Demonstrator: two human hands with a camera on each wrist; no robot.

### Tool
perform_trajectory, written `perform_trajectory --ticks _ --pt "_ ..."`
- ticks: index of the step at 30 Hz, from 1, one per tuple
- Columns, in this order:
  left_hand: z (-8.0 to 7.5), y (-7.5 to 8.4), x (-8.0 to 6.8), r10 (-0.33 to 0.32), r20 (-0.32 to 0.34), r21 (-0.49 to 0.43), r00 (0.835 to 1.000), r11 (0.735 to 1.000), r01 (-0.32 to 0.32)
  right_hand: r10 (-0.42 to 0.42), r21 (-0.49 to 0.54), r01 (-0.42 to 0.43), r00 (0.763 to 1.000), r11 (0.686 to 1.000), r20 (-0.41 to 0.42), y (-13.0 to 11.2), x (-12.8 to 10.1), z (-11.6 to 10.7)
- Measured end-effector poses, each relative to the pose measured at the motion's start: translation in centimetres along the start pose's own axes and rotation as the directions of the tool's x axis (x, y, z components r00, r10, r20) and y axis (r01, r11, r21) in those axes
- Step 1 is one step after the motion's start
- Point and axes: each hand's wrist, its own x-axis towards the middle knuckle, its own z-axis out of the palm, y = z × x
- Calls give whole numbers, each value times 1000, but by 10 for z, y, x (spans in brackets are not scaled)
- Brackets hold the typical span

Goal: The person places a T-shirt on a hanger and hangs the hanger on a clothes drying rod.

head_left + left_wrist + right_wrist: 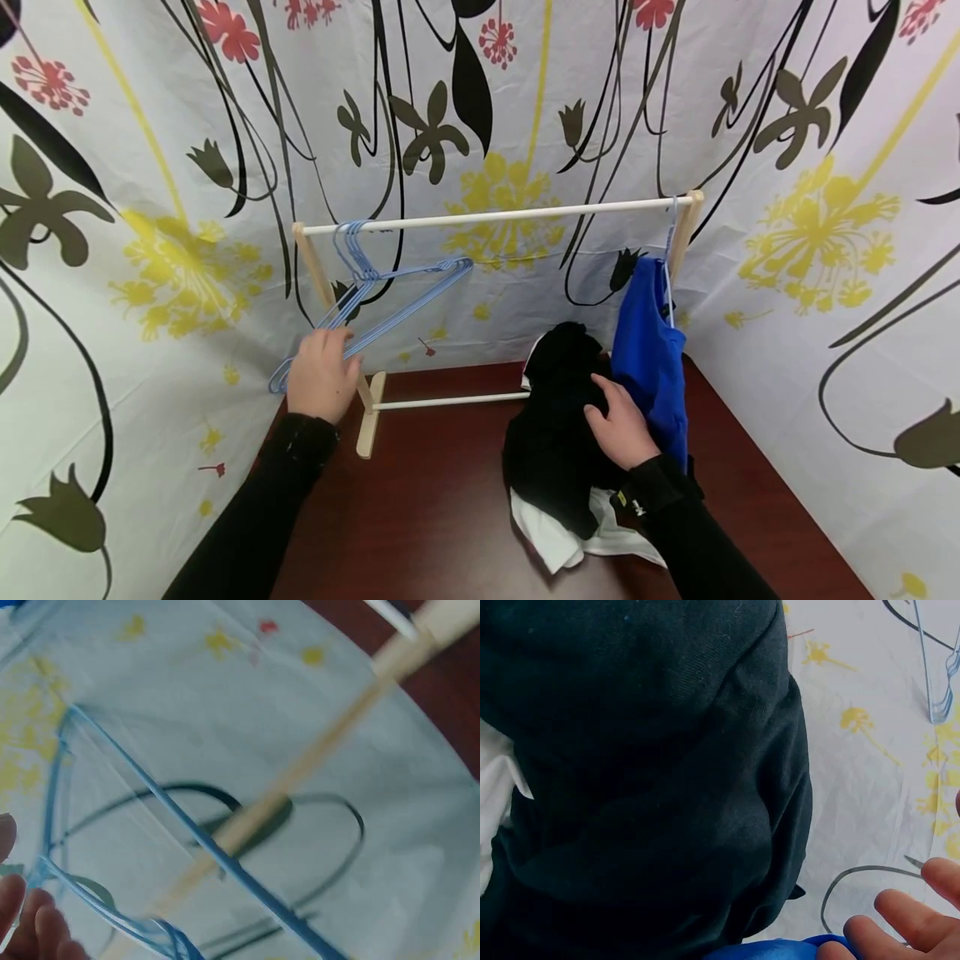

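Several light-blue wire hangers hang bunched at the left end of a clothes rail. My left hand is at their left part, its fingers loosely bent; in the left wrist view the fingertips show beside the blue wires, not closed round them. My right hand has its fingers spread over a heap of black clothing, close to a blue garment that hangs from a hanger at the rail's right end. In the right wrist view the black cloth fills the left, with the fingers at lower right.
The small wooden rack has a white top rail and a low white bar. White cloth pokes out from under the black clothing on the dark red-brown table. A flower-patterned curtain surrounds the back and sides.
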Motion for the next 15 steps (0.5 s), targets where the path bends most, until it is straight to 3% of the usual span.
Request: perform_trajectory --ticks 3,8,15 --pt "1 -13 11 21 -50 63 999 998 -18 -2 0 2 1000 1000 -11 0 -1 -2" --pt "5 -29 24 9 -72 123 997 992 -1 11 4 -11 1000 1000 6 -2 -4 -3" --pt "13 -39 28 36 -93 171 995 985 -20 8 8 -8 1000 1000 2 0 -9 -4"
